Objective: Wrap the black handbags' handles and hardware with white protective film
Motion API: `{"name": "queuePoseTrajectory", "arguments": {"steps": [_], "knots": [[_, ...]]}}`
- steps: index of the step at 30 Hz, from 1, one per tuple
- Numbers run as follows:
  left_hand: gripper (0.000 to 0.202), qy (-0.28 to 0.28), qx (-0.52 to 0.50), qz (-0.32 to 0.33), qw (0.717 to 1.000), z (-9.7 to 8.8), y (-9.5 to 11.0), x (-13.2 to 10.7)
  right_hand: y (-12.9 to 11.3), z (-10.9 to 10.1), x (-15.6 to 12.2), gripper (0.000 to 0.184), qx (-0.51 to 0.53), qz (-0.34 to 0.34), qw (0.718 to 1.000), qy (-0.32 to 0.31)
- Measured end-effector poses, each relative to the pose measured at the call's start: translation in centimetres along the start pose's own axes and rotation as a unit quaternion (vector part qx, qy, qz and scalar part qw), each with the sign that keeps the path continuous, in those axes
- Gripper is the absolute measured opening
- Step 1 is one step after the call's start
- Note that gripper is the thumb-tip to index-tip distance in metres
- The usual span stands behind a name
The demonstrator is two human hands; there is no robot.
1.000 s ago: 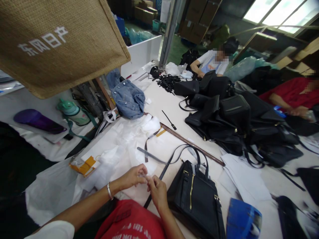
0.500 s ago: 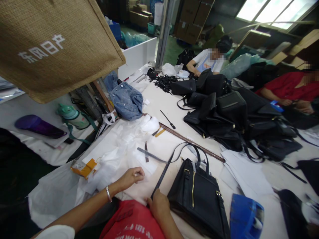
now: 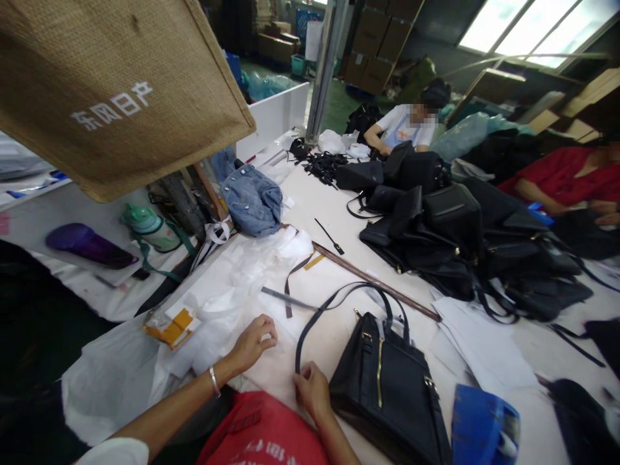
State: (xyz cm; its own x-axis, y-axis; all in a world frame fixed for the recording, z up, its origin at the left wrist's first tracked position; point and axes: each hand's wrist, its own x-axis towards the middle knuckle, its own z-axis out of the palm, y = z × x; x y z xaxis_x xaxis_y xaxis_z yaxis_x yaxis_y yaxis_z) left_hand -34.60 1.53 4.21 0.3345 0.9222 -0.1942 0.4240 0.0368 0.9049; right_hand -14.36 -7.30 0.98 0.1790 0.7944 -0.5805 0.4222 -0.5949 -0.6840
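Note:
A black handbag [image 3: 387, 381] with a gold zip and two top handles lies on the white-covered table, close to my right side. From it a long black strap [image 3: 303, 332] loops out to the left. My right hand [image 3: 314, 391] pinches this strap near its lower end, beside the bag's left edge. My left hand [image 3: 254, 342] hovers over the table with thumb and fingers pressed together in a pinch; whatever sits between them is too small to make out. Beyond the left hand are a grey strip [image 3: 285, 298] and a curved dark brown strip [image 3: 289, 284].
Thin white plastic sheets [image 3: 227, 278] and an orange-and-white packet [image 3: 174, 326] lie on the left. A blue container [image 3: 484, 426] stands right of the bag. Black bags [image 3: 436, 226] are heaped beyond a brown table edge [image 3: 378, 281]. Two people sit across the table.
My right hand has moved up slightly, and the strap bows outward more above it. My left hand has risen a little. The brown strip now shows as a longer curve.

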Motion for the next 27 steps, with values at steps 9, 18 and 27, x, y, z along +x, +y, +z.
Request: {"name": "queuePoseTrajectory", "arguments": {"steps": [9, 18, 27], "knots": [[0.015, -0.038, 0.000, -0.020, 0.999, 0.1, 1.3, -0.1, -5.7, -2.7, -1.0, 0.037, 0.468, -0.008, 0.884, 0.004], [0.013, -0.047, -0.009, -0.011, 0.999, 0.2, 2.0, 0.2, -6.2, -2.2, -0.6, 0.033, 0.456, -0.034, 0.889, 0.021], [0.014, -0.020, -0.001, -0.024, 1.000, 0.5, 2.0, 0.1, -6.2, -2.4, -0.5, 0.034, 0.465, -0.032, 0.884, 0.040]]}}
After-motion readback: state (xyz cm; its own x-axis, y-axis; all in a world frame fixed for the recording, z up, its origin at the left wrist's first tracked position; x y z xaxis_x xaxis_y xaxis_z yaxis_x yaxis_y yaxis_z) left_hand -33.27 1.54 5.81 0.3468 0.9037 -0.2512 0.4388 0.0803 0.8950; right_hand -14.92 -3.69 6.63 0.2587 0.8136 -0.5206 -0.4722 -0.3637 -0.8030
